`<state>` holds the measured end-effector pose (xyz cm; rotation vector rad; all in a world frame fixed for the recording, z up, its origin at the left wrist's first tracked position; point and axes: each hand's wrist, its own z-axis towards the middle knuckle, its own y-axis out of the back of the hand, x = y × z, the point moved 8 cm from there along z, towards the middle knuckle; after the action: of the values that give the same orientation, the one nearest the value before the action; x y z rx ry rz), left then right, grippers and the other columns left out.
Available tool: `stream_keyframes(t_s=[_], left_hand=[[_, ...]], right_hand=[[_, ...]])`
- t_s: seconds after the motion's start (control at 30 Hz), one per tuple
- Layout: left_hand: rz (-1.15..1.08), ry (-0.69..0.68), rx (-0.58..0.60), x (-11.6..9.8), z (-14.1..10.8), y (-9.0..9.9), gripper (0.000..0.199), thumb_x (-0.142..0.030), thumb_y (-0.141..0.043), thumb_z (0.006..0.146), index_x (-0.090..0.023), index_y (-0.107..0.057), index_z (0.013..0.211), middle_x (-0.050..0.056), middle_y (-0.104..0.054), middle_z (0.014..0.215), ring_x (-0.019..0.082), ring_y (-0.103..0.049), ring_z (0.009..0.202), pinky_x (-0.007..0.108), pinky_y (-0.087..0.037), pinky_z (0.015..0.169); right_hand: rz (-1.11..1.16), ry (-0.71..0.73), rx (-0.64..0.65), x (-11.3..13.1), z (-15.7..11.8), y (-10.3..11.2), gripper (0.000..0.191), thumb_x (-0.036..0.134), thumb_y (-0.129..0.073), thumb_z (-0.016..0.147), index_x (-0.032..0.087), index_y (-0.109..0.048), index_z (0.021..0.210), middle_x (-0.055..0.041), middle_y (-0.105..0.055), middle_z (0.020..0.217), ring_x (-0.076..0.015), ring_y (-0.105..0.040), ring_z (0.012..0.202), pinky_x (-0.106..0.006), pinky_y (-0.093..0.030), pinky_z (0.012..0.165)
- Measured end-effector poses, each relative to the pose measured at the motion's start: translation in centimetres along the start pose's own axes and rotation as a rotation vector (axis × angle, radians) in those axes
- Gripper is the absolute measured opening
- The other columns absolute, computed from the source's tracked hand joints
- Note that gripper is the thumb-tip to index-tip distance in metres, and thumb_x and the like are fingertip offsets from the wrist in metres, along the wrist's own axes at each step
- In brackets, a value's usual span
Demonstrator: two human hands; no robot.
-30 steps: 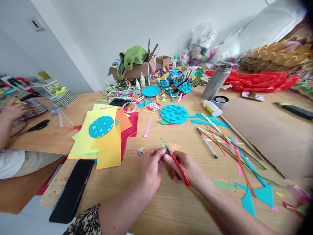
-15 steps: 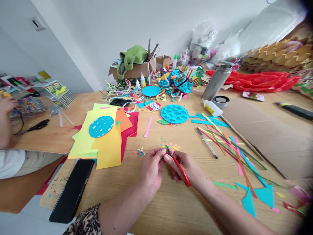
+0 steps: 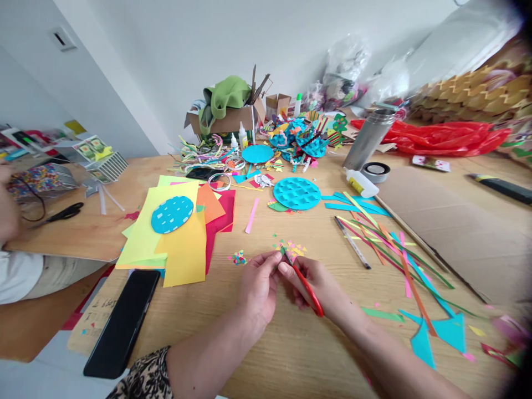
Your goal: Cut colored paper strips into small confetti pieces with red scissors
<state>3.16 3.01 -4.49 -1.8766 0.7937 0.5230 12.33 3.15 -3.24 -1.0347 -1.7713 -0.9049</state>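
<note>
My right hand (image 3: 310, 280) grips a pair of red-handled scissors (image 3: 308, 289), blades pointing up and away from me. Close against the blades, my left hand (image 3: 261, 282) pinches with thumb and finger; whatever is between them is too small or hidden to name. Just beyond the fingertips lie tiny paper snippets (image 3: 296, 249) in yellow, pink and green. A small heap of coloured confetti (image 3: 239, 257) rests to the left of my left hand. Further off sits a blue oval (image 3: 296, 193) with raised flaps.
Stacked coloured paper (image 3: 187, 257) with a dotted blue oval (image 3: 172, 215) lies left, above a black phone (image 3: 122, 324). Paper strips (image 3: 405, 260), a pen (image 3: 352, 243), a glue bottle (image 3: 361, 183) and a steel flask (image 3: 369, 139) are on the right. Another person's arm (image 3: 9, 210) shows at far left.
My hands and the scissors hold almost the same position. At far left, the other person's hand has shifted slightly toward the frame's edge.
</note>
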Motion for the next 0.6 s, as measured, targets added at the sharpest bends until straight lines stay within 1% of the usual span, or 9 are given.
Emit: stream_keyframes(t_s=[0.23, 0.43, 0.6], left_hand=[[0.024, 0.0, -0.008, -0.08, 0.03, -0.02, 0.014, -0.023, -0.074, 0.061, -0.014, -0.067, 0.07, 0.005, -0.068, 0.075, 0.018, -0.063, 0.078, 0.029, -0.045, 0.074], [-0.007, -0.012, 0.01, -0.01, 0.11, -0.08, 0.011, -0.02, -0.073, 0.062, -0.013, -0.068, 0.07, 0.006, -0.07, 0.077, 0.015, -0.063, 0.075, 0.027, -0.045, 0.075], [-0.013, -0.009, 0.017, 0.1, 0.08, -0.08, 0.011, -0.02, -0.073, 0.062, -0.014, -0.069, 0.07, 0.006, -0.07, 0.078, 0.015, -0.063, 0.077, 0.027, -0.045, 0.076]], right_hand=[[-0.007, -0.005, 0.005, -0.02, 0.15, -0.01, 0.048, 0.066, -0.051, 0.074, 0.022, -0.036, 0.064, 0.0057, -0.048, 0.038, -0.0098, -0.047, 0.031, -0.019, -0.031, 0.032], [-0.011, 0.012, 0.003, -0.03, 0.21, -0.01, 0.047, 0.065, -0.05, 0.075, 0.021, -0.036, 0.064, 0.0054, -0.048, 0.037, -0.0095, -0.046, 0.03, -0.019, -0.03, 0.032], [-0.013, 0.016, 0.001, 0.07, 0.18, -0.03, 0.047, 0.065, -0.05, 0.075, 0.021, -0.037, 0.065, 0.0051, -0.048, 0.038, -0.0098, -0.046, 0.03, -0.019, -0.03, 0.032]])
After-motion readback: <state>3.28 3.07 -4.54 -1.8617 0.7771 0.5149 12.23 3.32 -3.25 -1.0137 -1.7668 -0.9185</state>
